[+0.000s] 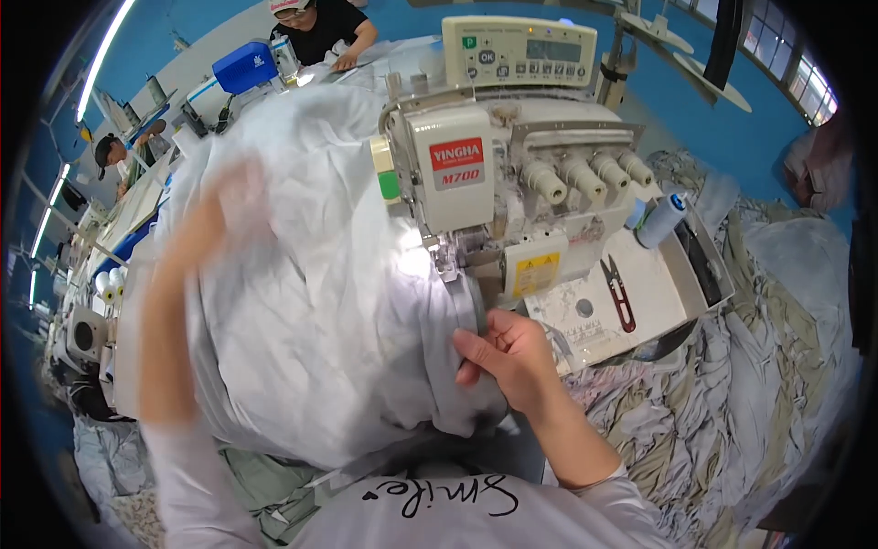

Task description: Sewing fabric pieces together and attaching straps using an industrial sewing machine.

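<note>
A large pale grey-white fabric (311,302) is heaped over the sewing table and runs under the presser foot (445,259) of an overlock sewing machine (457,165). My right hand (508,357) pinches the fabric's edge between thumb and fingers, just in front of the lit needle area. On the left, my left hand (242,197) is over the far part of the heap. Motion smears its fingers, so I cannot see whether they grip or touch the cloth.
A tray (658,316) on the right holds red-handled thread snips (619,297) and a blue-white thread cone (660,220). Crumpled fabric (713,412) is piled beyond it. A control panel (521,53) tops the machine. Across the table, a person (325,37) works at another machine (245,66).
</note>
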